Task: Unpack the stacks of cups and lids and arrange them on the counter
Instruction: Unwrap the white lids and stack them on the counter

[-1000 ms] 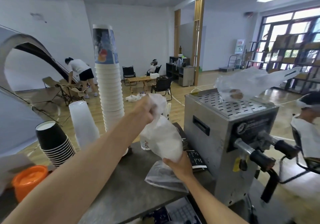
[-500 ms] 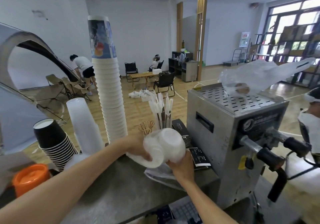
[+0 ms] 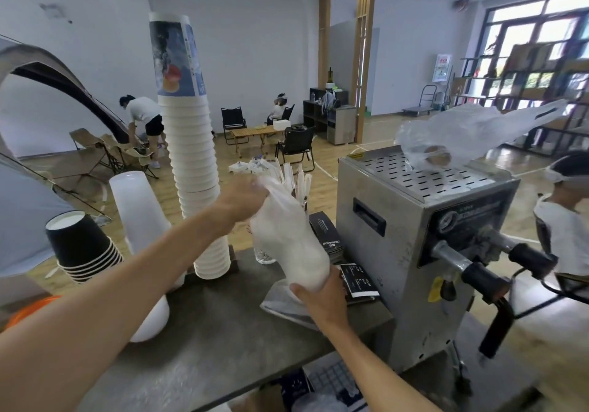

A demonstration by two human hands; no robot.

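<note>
A stack of white lids in a thin plastic sleeve point(image 3: 290, 236) stands tilted above the grey counter point(image 3: 204, 341). My left hand point(image 3: 243, 199) grips the sleeve's top end. Gripping its bottom end is my right hand point(image 3: 322, 300). A tall stack of white paper cups point(image 3: 194, 169) with a printed top cup stands just left of my left hand. Left of it are an upturned stack of frosted plastic cups point(image 3: 140, 217) and a leaning stack of black paper cups point(image 3: 83, 249). An empty plastic wrapper point(image 3: 283, 303) lies under my right hand.
A steel coffee machine point(image 3: 424, 245) with black handles stands right of the lids, with a loose plastic bag point(image 3: 471, 137) on top. A glass of wrapped straws point(image 3: 293, 182) and black cards point(image 3: 328, 236) sit behind the lids. An orange lid point(image 3: 28, 309) lies far left. A person point(image 3: 567, 217) stands at right.
The sleeve of lids lay low and sideways half a second ago. Now my left hand has lifted its top end, so the stack stands tilted upright. My right hand stays at the bottom.
</note>
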